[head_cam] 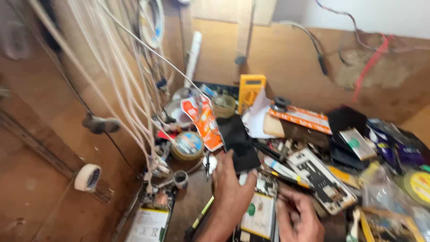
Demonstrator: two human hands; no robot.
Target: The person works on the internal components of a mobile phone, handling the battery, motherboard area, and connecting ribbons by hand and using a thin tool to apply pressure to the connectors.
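Note:
My left hand [230,190] holds a black phone screen panel [236,140] by its lower end, tilted up over the cluttered bench. My right hand [298,215] rests low on the bench beside an opened phone [259,213] whose white battery and circuit board show; its fingers are curled, and I cannot tell if they pinch anything. A second opened phone frame [320,177] lies just right of both hands.
White cables [121,85] hang down the left wall. A tape roll [87,178] hangs on the left panel. A round tin [188,145], a yellow multimeter [251,89], orange packets [204,118], another open phone [150,219] and plastic bags [394,183] crowd the bench.

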